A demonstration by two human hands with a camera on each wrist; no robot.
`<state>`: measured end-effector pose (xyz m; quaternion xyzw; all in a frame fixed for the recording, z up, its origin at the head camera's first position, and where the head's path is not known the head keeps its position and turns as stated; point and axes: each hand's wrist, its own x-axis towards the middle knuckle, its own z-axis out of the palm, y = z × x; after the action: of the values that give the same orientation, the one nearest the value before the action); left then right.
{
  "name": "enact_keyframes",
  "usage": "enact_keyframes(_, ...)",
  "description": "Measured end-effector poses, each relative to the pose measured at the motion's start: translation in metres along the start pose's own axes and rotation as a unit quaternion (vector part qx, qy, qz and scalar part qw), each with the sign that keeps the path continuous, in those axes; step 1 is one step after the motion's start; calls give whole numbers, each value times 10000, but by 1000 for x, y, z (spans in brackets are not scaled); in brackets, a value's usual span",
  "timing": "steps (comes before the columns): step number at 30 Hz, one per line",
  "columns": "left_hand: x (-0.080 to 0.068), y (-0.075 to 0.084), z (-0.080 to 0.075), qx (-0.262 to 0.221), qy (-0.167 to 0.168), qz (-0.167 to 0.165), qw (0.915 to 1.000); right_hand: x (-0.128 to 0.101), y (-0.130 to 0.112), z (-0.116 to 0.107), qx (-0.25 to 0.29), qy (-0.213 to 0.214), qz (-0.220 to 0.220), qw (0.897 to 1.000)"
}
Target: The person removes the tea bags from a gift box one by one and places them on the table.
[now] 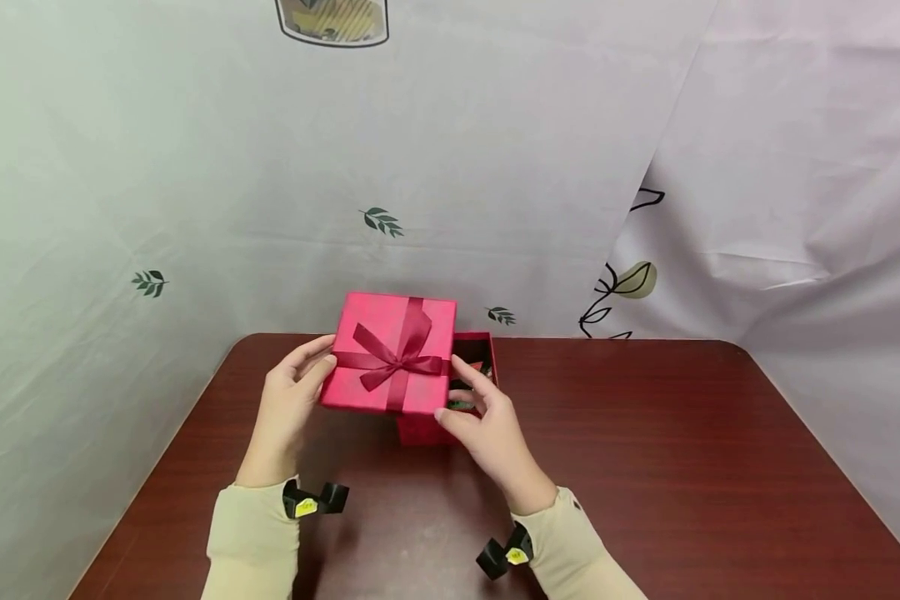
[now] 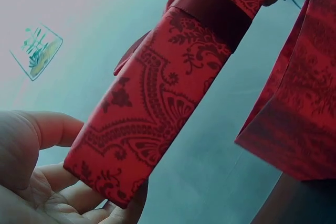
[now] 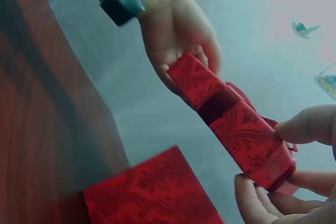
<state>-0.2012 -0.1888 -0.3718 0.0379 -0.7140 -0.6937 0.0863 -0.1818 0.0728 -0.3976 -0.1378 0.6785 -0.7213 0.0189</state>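
left hand (image 1: 291, 400), right hand (image 1: 487, 425): fingers pinch red lid (image 1: 390, 354) (ribboned) | above red box (image 1: 450, 417) | table (image 1: 682, 467) | no legible writing

Makeshift recording setup, printed sheet backdrop (image 1: 450, 167), brown table (image 1: 645, 467)

head above; wrists beneath lid (image 1: 390, 354)

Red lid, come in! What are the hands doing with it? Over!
Left hand and right hand each grip a side of the red lid. Lid lifted, tilted, off the red box. Box open on the table. Nothing in the way.
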Motion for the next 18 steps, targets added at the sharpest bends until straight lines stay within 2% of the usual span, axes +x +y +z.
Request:
enact_keyframes(7,-1,1,-14,-73,285,-135,9995,-3,2,18,455,-265,-80,9986)
enact_keyframes(11,-2,2,-22,-77,562,-242,9981,-4,5,31,535,-457,-135,9974)
enact_keyframes(18,-1,2,-38,-60,933,-277,9952,-4,9,61,647,-255,-236,9973)
